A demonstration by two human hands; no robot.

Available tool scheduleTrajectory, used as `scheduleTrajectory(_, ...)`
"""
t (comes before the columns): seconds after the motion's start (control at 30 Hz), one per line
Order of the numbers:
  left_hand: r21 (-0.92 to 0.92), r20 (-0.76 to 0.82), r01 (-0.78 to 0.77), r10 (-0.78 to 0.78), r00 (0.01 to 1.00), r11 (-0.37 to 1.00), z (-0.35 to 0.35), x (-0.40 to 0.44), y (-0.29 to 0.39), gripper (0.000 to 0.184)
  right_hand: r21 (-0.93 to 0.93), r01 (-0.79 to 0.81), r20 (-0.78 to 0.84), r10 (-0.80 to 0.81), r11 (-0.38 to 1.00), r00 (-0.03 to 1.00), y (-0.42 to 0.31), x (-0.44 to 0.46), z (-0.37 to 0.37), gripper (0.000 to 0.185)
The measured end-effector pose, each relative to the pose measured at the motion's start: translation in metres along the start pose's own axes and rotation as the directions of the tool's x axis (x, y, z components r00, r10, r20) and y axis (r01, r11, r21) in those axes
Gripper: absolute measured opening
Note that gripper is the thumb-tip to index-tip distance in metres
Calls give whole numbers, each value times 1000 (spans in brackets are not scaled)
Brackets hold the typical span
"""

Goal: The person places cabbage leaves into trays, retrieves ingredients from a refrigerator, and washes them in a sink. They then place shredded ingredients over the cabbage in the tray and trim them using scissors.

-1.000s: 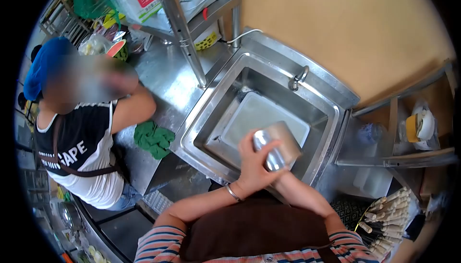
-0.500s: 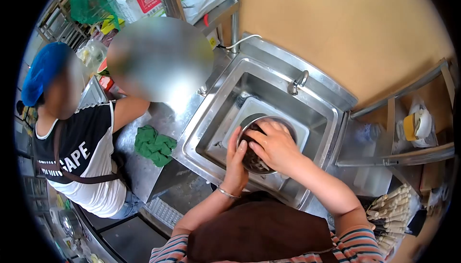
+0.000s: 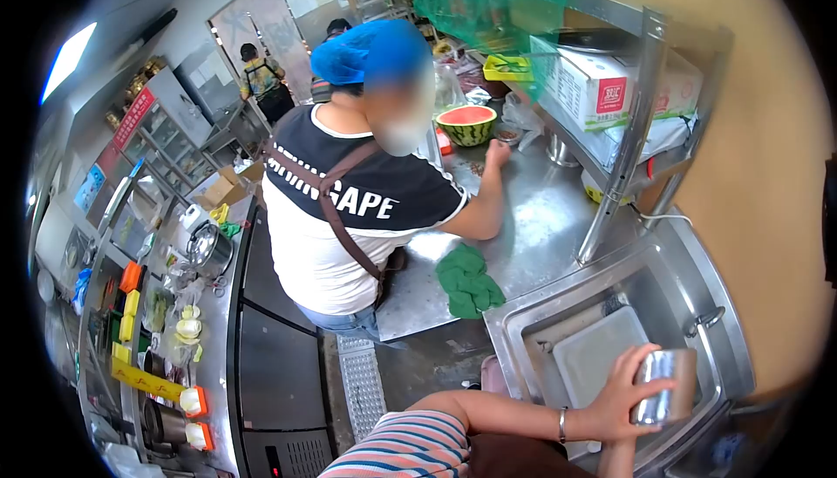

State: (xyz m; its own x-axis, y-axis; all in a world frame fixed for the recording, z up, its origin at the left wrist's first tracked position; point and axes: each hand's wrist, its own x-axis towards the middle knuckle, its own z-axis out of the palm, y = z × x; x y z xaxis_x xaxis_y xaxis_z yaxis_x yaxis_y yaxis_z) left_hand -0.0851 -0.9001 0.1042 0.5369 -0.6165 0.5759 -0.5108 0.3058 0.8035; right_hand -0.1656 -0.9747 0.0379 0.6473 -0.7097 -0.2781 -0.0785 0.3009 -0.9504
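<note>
My left hand [image 3: 621, 393], with a bracelet at its wrist, is wrapped round a shiny metal container [image 3: 665, 386] above the right part of the sink [image 3: 514, 338]. The container is tipped on its side, and its contents are out of view. Of my right arm only a piece of forearm shows below the container; the hand itself is hidden behind it. A pale rectangular tray [image 3: 602, 351] lies in the sink, left of the container. The faucet [image 3: 704, 321] stands on the sink's right side.
A co-worker [image 3: 349, 199] in a blue cap stands at the steel counter [image 3: 532, 225] to the left. On it lie a green cloth [image 3: 469, 282] and a cut watermelon [image 3: 471, 127]. A metal shelf post [image 3: 623, 138] rises beside the sink. Another counter runs along the far left.
The view has swung left, bringing more of the kitchen in. The container has gone from upright to tipped, and my right hand has left its opening and passed out of sight.
</note>
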Motion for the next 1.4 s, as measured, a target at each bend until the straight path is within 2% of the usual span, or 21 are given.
scheduleTrajectory(0.07, 2, 81, -161, 160, 984, 987, 1, 6, 11, 58, 149, -40, -6, 41, 988, 999, 3, -7, -7, 42)
scheduleTrajectory(0.17, 94, 181, -236, 217, 959, 967, 11, 1, 19, 56, 273, -68, -17, 75, 960, 997, 7, -14, -18, 42)
scheduleTrajectory(0.23, 71, 210, -242, 223, 952, 968, 20, -3, 16, 54, 322, -83, -7, 90, 943, 996, 13, -17, -19, 42)
scheduleTrajectory(0.37, 116, 323, -222, 175, 930, 968, 40, -24, 7, 53, 404, -106, 14, 109, 909, 994, 24, -28, -25, 42)
scheduleTrajectory(0.6, 310, 442, -78, -71, 894, 948, 61, -51, 1, 54, 492, -166, 74, 149, 854, 986, 39, -36, -36, 43)
scheduleTrajectory(0.83, 328, 444, -42, -115, 889, 944, 70, -68, 2, 55, 499, -190, 98, 163, 845, 982, 47, -44, -37, 43)
scheduleTrajectory(0.9, 343, 472, 78, -243, 847, 936, 65, -70, -6, 58, 476, -182, 97, 155, 860, 983, 46, -43, -32, 43)
scheduleTrajectory(0.93, 347, 462, 53, -220, 859, 936, 67, -79, -18, 58, 452, -176, 93, 150, 874, 984, 46, -41, -27, 43)
scheduleTrajectory(1.0, 305, 248, 250, -330, 911, 919, 68, -101, -52, 58, 366, -138, 76, 118, 920, 990, 47, -44, -29, 43)
scheduleTrajectory(1.03, 302, 234, 245, -321, 918, 921, 53, -98, -60, 58, 271, -96, 70, 80, 958, 994, 46, -45, -28, 43)
scheduleTrajectory(1.07, -33, 219, 454, -437, 872, 890, 34, -99, -69, 59, 91, -13, 83, 6, 996, 997, 45, -43, -28, 43)
scheduleTrajectory(1.1, -367, 248, 591, -537, 806, 718, 15, -100, -68, 60, -141, 91, 125, -74, 986, 989, 46, -41, -22, 43)
scheduleTrajectory(1.13, -406, 328, 738, -668, 668, 538, -21, -93, -45, 60, -571, 167, 197, -63, 804, 978, 40, -37, -13, 38)
scheduleTrajectory(1.17, -516, 364, 765, -709, 604, 386, -49, -99, -38, 60, -752, 368, 347, -146, 546, 926, 3, -54, 22, 40)
scheduleTrajectory(1.2, -610, 397, 761, -746, 535, 221, -76, -106, -30, 60, -829, 436, 411, -146, 350, 900, -23, -76, 57, 41)
scheduleTrajectory(1.23, -679, 280, 680, -758, 589, 278, -97, -119, -35, 58, -861, 489, 472, -138, 140, 871, -38, -94, 88, 42)
scheduleTrajectory(1.3, -770, 261, 611, -781, 567, 186, -149, -141, -26, 57, -731, 682, 645, -365, -35, 672, -45, -116, 133, 45)
scheduleTrajectory(1.33, -787, 210, 579, -792, 574, 211, -171, -154, -23, 57, -695, 719, 660, -398, -3, 637, -58, -132, 160, 36)
scheduleTrajectory(1.37, -809, 144, 537, -806, 575, 238, -194, -168, -19, 58, -655, 755, 708, -375, -31, 599, -65, -138, 179, 36)
scheduleTrajectory(1.4, -852, 109, 471, -801, 589, 230, -221, -181, -10, 58, -528, 849, 774, -399, 21, 491, -68, -142, 199, 27)
